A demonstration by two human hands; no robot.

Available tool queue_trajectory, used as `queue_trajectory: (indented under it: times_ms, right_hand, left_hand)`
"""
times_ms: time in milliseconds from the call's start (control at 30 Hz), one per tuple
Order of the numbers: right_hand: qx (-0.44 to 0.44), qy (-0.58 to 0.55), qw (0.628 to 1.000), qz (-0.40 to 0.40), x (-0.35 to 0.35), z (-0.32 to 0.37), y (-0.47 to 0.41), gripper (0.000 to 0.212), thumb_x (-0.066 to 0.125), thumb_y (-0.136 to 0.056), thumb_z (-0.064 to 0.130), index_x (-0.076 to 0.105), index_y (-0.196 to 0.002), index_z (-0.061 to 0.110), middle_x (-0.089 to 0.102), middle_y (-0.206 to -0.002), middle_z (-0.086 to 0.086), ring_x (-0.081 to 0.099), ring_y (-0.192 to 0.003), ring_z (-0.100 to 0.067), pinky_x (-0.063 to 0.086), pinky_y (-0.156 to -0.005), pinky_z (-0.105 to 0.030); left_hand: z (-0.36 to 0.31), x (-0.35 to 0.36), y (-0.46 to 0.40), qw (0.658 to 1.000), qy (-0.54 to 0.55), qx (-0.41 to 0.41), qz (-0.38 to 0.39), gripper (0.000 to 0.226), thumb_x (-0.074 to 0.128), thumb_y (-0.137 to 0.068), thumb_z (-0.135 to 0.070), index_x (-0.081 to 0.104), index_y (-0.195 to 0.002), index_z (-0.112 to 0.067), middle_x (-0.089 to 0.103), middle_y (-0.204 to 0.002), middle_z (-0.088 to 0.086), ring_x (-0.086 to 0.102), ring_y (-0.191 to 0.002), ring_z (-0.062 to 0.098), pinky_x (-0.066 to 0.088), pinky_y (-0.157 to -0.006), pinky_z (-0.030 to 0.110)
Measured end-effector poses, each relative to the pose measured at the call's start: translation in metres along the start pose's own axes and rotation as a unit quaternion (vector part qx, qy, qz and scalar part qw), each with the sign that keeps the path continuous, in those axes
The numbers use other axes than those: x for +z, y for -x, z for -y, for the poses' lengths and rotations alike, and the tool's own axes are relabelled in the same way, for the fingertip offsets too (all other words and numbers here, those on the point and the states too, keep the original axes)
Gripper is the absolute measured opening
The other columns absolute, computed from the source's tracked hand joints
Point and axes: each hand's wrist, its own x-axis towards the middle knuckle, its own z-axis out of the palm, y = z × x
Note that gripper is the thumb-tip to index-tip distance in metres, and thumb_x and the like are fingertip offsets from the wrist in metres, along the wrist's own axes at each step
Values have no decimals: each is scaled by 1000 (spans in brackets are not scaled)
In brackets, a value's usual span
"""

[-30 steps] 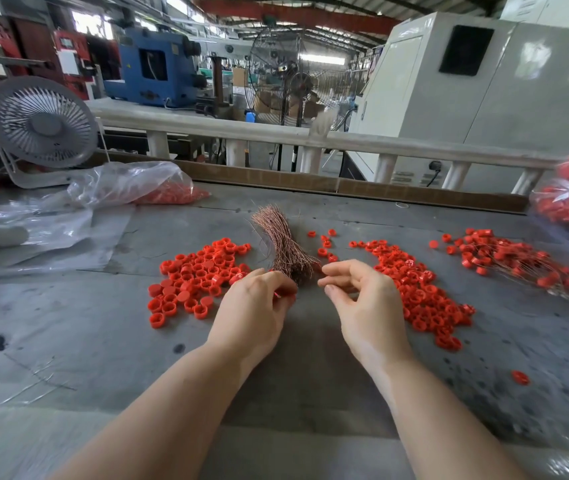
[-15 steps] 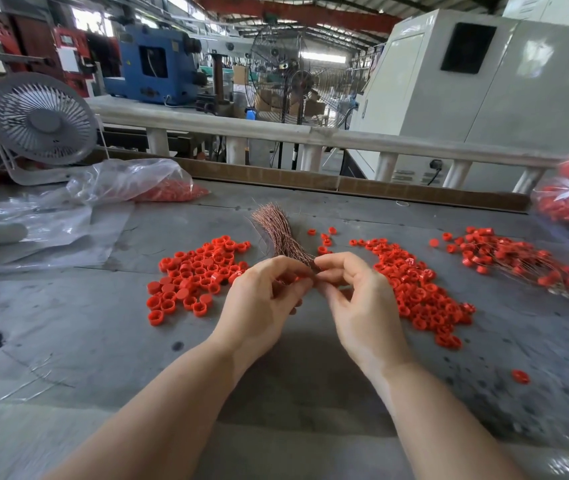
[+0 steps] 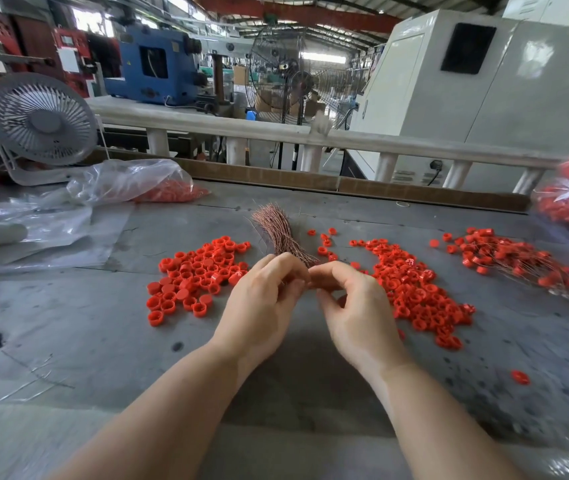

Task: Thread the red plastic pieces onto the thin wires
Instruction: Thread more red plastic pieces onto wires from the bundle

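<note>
Both hands (image 3: 310, 299) meet between two red cap piles (image 3: 193, 275).

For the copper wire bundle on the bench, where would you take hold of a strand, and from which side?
Grip the wire bundle at its gathered near end, coming from the person's side. Its far end fans out into loose tips, while the near end narrows toward the hands.

Single head-worn wide-angle view, looking forward and down, close over grey table (image 3: 68, 323); factory hall beyond railing (image 3: 380, 143).
</note>
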Motion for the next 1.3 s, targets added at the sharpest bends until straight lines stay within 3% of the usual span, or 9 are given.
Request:
queue_trajectory:
  times_ms: [200, 333, 433, 567, 733, 933, 1033, 1133, 1300]
  right_hand:
    - [44, 73, 994, 67, 5, -10, 1, 13, 60, -86, 6, 71, -89, 13, 65, -97, 2, 58, -93, -13, 40, -81, -16]
    - [53, 35, 998, 16, 2, -11, -2, 16, 59, -88, 4, 72, -93, 12, 68, -91, 2, 60, -87, -10, 40, -77, -12]
    - [48, 1, 999, -14, 2, -9, -2, 16, 60, -88, 5, 73, -93, 12, 66, -83, 8, 59, -79, -6, 40, -73, -5]
    - [30, -72, 994, -75, 0, -8, -3, 20, 58, -89, 3, 71, -89, 19, 67, -76, 11, 63, -74, -3, 48, -72, -17]
    - [-26, -94, 977, -190, -4, -6, -4, 24, 53, -90, -4, 69, -96, 14, 65, -77, 3, 58, -69, 7, 42, -68, -7]
    - [-4, -151, 948, -281, -10, -6, -7, 23, 51, -93, 1, 65, -97, 19, 63, -75, 2, 57, -62, -8, 43, -57, -13]
    - [7, -162, 947, -276, -9, -7, -8, 26, 50, -93, 0, 63, -93, 22, 62, -74, 4, 60, -60, -7, 44, -50, -15]
    - [6, -144, 957, -250, -7, -10, -9, 27, 50, -92, -1, 63, -94, 23, 63, -75, 2, 62, -63, -8, 49, -56, -17]
    - [5, -124, 968, -219, -4, -12, -9, 29, 51, -92, -1, 64, -92, 25, 68, -85, -7, 65, -73, -7, 52, -68, -18]
  left_hand:
    - [1, -2, -1, 998, 38, -22, -47, 25, 58, -86, -4, 56, -78, -27, 52, -72, -16, 48, -66, 0, 43, -62, 23]
    - [3, -1, -2, 996, 25, -61, -53, 31, 59, -86, -8, 53, -75, -36, 53, -69, -13, 48, -60, 4, 43, -62, 27]
    - [6, 0, -2, 996, 7, -89, -32, 20, 58, -88, -11, 61, -87, -30, 55, -75, -10, 52, -65, 9, 45, -66, 29]
    - [6, 0, -2, 996, -10, -85, -24, 14, 59, -88, -12, 66, -89, -23, 54, -81, -13, 52, -71, 12, 46, -69, 31]
    - [8, 0, -2, 996, -5, -88, -20, 12, 59, -87, -11, 67, -90, -20, 54, -79, -13, 50, -68, 11, 46, -69, 31]
    - [8, 1, -2, 995, 12, -97, -9, 8, 61, -87, -14, 65, -87, -21, 56, -77, -10, 52, -68, 12, 49, -69, 33]
    - [9, 2, -2, 996, -5, -90, 17, 11, 63, -86, -14, 63, -84, -25, 57, -78, -9, 50, -65, 6, 42, -67, 17]
    - [9, 2, 0, 996, -45, -63, 52, 12, 62, -86, -14, 68, -92, -23, 57, -83, -11, 48, -64, -2, 34, -62, 2]
    - [10, 4, 1, 988, -114, -50, 91, 34, 58, -89, -17, 59, -122, -23, 53, -95, -7, 49, -86, 8, 30, -74, 8]
